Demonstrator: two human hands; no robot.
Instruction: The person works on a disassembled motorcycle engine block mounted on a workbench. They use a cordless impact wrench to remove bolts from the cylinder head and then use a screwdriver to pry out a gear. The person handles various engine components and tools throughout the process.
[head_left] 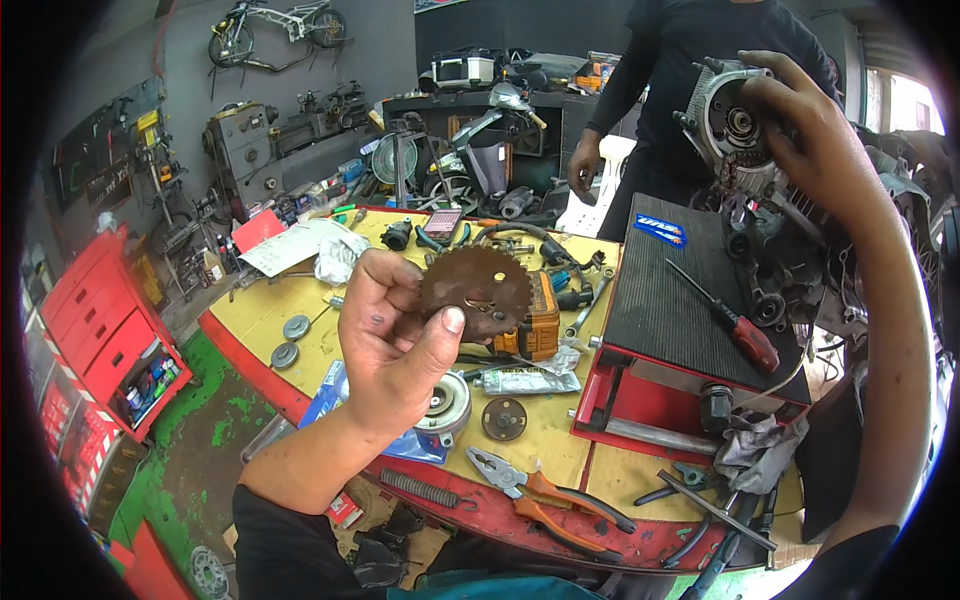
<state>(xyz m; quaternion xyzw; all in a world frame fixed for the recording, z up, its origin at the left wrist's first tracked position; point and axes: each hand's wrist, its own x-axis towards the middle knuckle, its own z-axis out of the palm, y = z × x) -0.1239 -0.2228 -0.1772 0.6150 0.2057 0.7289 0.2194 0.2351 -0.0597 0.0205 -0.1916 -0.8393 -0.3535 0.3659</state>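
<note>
My left hand (392,345) pinches a dark brown toothed sprocket (462,285) between thumb and fingers, raised over the middle of the table. The sprocket's flat face shows small holes and a slot near its centre. My right hand (800,125) reaches up at the right and grips the rim of a round-mouthed metal engine part, which looks like a cylinder head (712,112); its fingers lie over the top. A chain (728,172) hangs at the lower edge of that opening. The rest of the engine (780,240) stands below it, partly behind my forearm.
A yellow-topped table (560,455) with a red edge carries pliers (545,495), a spring (425,490), a small round plate (504,419) and a tube (530,381). A screwdriver (735,325) lies on the black ribbed stand (680,280). Another person (720,40) stands across the table.
</note>
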